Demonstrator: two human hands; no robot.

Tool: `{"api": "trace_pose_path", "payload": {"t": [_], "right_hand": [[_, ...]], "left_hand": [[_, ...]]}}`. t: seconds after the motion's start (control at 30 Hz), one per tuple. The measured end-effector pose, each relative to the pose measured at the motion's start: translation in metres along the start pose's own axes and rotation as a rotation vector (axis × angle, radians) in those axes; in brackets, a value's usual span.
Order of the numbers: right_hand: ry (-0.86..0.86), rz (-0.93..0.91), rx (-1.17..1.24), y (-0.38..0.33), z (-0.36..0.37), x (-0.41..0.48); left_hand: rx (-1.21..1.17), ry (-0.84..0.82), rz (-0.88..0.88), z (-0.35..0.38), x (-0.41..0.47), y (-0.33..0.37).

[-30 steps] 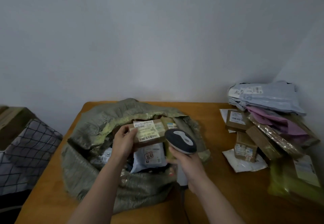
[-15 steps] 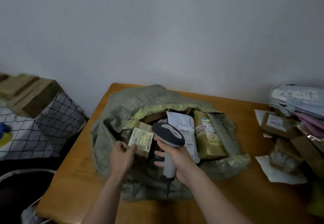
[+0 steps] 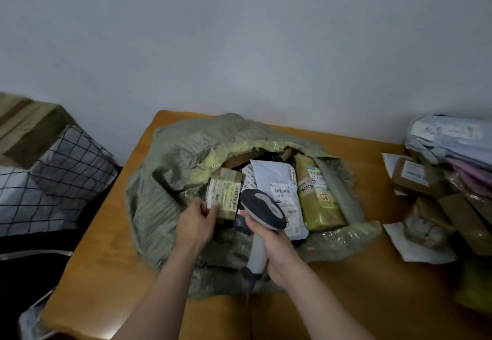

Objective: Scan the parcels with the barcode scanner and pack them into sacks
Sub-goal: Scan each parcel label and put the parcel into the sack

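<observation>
judging from the sack's open mouth, the step is laying the small box (image 3: 223,193) in the sack (image 3: 165,180) beside the packed parcels; best to slide it label-up into the gap at the left, then let go without snagging the rim. the left hand (image 3: 195,224) pinches the box's near edge, thumb on top, fingers curled under. the right hand (image 3: 269,244) is wrapped tight around the scanner (image 3: 262,210), its head beside the box.

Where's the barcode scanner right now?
In the head view, the barcode scanner is centre frame in the right hand, over the sack, just right of the parcel the left hand holds.
</observation>
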State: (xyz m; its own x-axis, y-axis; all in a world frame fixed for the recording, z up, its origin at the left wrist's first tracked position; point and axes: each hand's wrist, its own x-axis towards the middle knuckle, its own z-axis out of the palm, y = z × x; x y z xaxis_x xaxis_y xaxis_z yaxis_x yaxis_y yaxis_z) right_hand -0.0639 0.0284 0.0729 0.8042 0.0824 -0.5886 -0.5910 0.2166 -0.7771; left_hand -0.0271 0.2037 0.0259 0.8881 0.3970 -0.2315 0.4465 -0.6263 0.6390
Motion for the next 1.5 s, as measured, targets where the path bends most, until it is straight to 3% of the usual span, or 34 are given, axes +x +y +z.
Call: {"api": "trace_pose_path", "payload": {"t": [0.13,0.33,0.5,0.63,0.83,1.2,1.5], "right_hand": [[-0.013,-0.004,0.009,0.001,-0.007,-0.003],[-0.088,0.045,-0.002,-0.001,-0.022,-0.009],[-0.059,-0.001,0.092,-0.005,-0.041,-0.018],[0.007,-0.062,0.142,-0.018,-0.073,-0.031],[0.128,-0.131,0.238,-0.056,-0.154,-0.052],[0.454,-0.246,0.478,-0.111,-0.347,-0.079],[0.523,-0.395,0.559,-0.167,-0.459,-0.094]], "left_hand": [[0.222,-0.066,0.032,0.003,0.01,0.006],[0.458,-0.217,-0.095,-0.004,0.007,-0.006],[0.421,-0.04,-0.066,-0.011,-0.018,0.013],[0.261,0.048,0.055,-0.001,-0.052,0.069],[0.124,-0.03,0.322,0.052,-0.097,0.166],[0.166,-0.282,0.584,0.195,-0.157,0.33],[0.202,-0.333,0.819,0.288,-0.165,0.457]]}}
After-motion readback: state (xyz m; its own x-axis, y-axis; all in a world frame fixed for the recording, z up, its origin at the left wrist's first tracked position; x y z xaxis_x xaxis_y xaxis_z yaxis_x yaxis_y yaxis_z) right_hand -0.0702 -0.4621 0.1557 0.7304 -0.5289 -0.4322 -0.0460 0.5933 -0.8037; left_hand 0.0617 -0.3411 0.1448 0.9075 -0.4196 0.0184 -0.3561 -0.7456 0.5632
